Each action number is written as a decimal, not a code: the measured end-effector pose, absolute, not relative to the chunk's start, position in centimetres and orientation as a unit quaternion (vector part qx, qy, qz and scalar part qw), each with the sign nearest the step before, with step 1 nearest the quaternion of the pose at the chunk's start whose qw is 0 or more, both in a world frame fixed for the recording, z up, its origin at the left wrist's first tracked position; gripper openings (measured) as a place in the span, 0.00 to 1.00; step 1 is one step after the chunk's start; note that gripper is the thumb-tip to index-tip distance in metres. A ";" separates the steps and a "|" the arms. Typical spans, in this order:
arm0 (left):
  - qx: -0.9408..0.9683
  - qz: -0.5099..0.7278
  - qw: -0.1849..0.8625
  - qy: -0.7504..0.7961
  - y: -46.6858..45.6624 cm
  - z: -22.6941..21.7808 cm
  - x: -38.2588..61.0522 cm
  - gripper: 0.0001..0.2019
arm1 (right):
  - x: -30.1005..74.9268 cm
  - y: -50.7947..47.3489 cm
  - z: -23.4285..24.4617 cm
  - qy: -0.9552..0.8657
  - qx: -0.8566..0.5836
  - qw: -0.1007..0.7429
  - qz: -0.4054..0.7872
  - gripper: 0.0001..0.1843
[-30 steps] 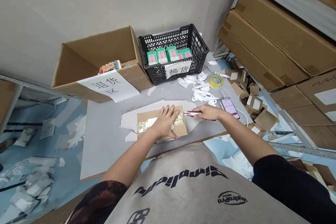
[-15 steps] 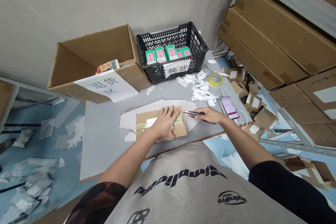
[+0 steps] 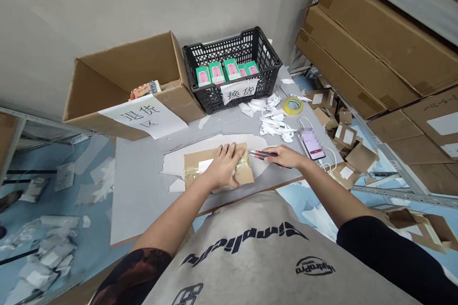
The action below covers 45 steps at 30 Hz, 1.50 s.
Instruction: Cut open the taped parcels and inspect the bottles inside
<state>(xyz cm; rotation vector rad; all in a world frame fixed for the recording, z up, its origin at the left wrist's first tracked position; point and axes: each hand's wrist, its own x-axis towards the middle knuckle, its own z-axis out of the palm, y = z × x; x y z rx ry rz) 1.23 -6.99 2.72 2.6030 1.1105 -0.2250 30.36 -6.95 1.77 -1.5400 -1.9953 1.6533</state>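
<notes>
A flat brown cardboard parcel [image 3: 195, 164] wrapped with clear tape lies on the grey table [image 3: 143, 200], on top of a white sheet. My left hand [image 3: 224, 167] lies flat on the parcel with its fingers stretched out, pressing it down. My right hand [image 3: 284, 156] is closed round a red and black utility knife [image 3: 263, 154]. The knife's tip points left and sits at the parcel's right edge.
At the back stand an open cardboard box [image 3: 132, 81] with a paper sign and a black plastic crate [image 3: 232, 69] holding green and pink boxes. Crumpled white paper [image 3: 274, 116], a tape roll [image 3: 293, 105] and a phone [image 3: 312, 143] lie right. Shelves with cartons [image 3: 375, 43] stand on the right.
Both hands stay where they were on the parcel and the knife. Only the view has shifted slightly.
</notes>
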 end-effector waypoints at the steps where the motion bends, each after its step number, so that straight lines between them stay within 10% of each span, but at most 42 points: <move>1: 0.907 -0.077 0.147 0.387 -7.0 2.6 1.2 0.66 | 30.2 -7.2 1.8 -0.662 -0.511 0.070 0.544 0.26; 19: 0.913 -0.083 0.143 0.373 -6.0 1.2 0.6 0.68 | 29.9 -11.5 0.9 -0.611 -0.515 0.069 0.598 0.27; 33: 0.916 -0.073 0.134 0.372 -6.2 1.6 0.9 0.67 | 29.0 -12.7 0.8 -0.739 -0.549 0.109 0.373 0.21; 45: 0.917 -0.060 0.130 0.372 -6.4 1.5 0.8 0.67 | 27.8 -11.0 4.1 -0.835 -0.528 -0.054 0.146 0.20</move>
